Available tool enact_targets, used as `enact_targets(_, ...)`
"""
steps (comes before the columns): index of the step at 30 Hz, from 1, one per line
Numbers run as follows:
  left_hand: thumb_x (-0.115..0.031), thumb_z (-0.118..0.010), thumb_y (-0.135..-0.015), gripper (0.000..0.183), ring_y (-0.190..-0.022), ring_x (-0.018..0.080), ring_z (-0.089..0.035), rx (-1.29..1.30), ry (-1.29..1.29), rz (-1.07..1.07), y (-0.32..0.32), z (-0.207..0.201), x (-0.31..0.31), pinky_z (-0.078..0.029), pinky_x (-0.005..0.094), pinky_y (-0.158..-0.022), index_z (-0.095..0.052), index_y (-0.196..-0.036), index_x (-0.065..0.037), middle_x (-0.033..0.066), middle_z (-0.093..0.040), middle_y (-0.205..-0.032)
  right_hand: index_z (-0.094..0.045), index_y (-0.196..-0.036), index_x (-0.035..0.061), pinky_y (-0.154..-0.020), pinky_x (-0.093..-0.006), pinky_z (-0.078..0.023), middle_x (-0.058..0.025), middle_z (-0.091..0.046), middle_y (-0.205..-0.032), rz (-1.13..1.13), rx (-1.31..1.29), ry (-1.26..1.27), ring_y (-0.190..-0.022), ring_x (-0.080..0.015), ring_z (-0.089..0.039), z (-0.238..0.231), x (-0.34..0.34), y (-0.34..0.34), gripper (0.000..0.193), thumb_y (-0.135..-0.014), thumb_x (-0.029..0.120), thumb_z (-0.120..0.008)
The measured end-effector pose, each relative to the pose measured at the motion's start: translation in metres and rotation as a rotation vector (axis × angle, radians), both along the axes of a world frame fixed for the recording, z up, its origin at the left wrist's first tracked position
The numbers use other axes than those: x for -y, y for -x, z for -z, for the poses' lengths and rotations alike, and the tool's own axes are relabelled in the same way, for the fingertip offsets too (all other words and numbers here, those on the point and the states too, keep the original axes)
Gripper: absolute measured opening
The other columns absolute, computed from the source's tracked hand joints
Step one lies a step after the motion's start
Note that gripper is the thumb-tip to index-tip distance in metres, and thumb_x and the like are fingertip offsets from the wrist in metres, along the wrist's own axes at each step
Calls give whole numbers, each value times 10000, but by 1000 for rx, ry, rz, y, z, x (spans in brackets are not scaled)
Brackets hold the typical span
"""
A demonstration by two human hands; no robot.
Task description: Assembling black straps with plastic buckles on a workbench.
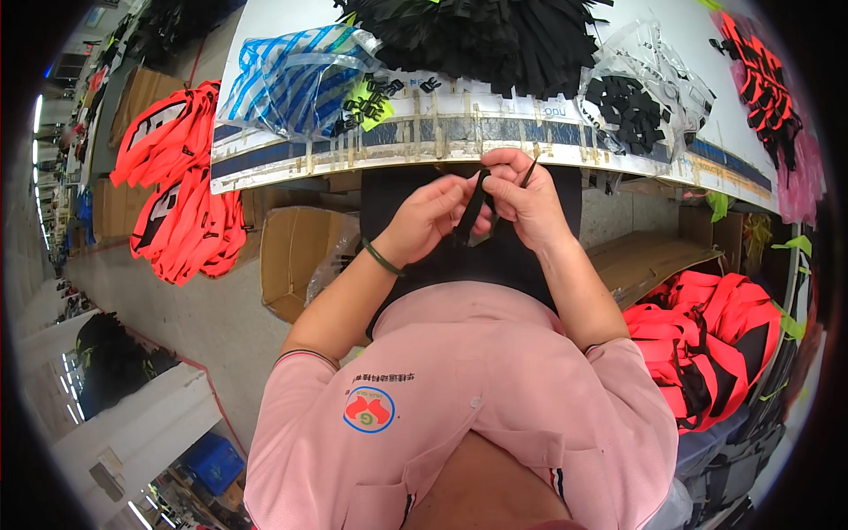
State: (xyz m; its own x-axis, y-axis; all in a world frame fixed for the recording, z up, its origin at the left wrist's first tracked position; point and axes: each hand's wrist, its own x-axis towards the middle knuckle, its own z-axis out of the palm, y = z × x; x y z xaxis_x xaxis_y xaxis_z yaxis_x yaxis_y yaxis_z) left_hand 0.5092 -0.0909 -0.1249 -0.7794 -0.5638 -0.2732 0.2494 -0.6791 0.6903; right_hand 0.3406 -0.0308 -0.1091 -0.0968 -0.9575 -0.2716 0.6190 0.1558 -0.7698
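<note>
- A black strap [474, 208] is near the middle of the frame, held just off the front edge of the worktop [309, 163].
- The left hand [433, 212] has its grip closed on the strap, thumb and fingers pinching it from the left.
- The right hand [532, 201] also has a closed grip, its thumb and forefinger on the strap's upper part; a thin dark tip sticks up beside its fingers, and whether it belongs to the same strap I cannot tell.
- The strap looks light, soft and bendy, unlikely to break, and perhaps a little slick; a flat pinch near an end or fold should hold it best, since the middle would likely flop.
- At the top centre lies a heap of black strips [468, 44], with small black buckles [367, 106] to its lower left.
- A clear bag [685, 93] with small black pieces [625, 115] sits at upper right.
</note>
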Motion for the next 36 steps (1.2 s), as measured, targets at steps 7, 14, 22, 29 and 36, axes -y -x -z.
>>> enact_targets(7, -132, -440, -925, 244, -790, 183, -583, -161, -174, 281, 3, 5, 0, -487, 304, -727, -535, -1083, 28, 111, -595, -912, -603, -925, -10, -456, -226, -459, -83, -614, -745, -123, -7, 55, -497, -99, -519, -4, -4, 3, 127, -821, -43, -538)
enact_targets(14, -140, -471, -910, 111, -589, 145, -570, -29, 0, 237, -9, -10, 3, -462, 237, -561, -521, -922, -41, 107, -605, -843, -643, -852, 27, -677, -261, -467, -66, -633, -750, 310, -1020, 120, -746, -154, -603, 6, 0, 72, 74, -809, 82, -620)
enact_targets(22, -145, -491, -906, 125, -478, 75, -446, 213, 242, 281, 4, -10, -4, -362, 185, -456, -546, -896, -34, 66, -583, -673, -654, -896, 113, -694, -383, -475, -112, -581, -902, 325, -1784, -391, -823, -285, -608, 48, -7, 213, 141, -756, 112, -632)
enact_targets(29, -143, -488, -917, 132, -526, 74, -488, 297, 269, 292, 6, -9, -5, -389, 190, -490, -549, -903, -26, 53, -587, -696, -620, -925, 125, -705, -430, -474, -118, -559, -961, 182, -1918, -471, -835, -337, -597, 48, -5, 212, 193, -737, 121, -662)
enact_targets(36, -153, -491, -920, 133, -489, 78, -489, 282, 190, 305, 4, -11, -5, -384, 187, -464, -521, -893, -26, 65, -594, -705, -545, -843, 52, -643, -395, -463, -133, -627, -801, 341, -1811, -351, -747, -309, -611, 36, -3, 211, 151, -777, 146, -643)
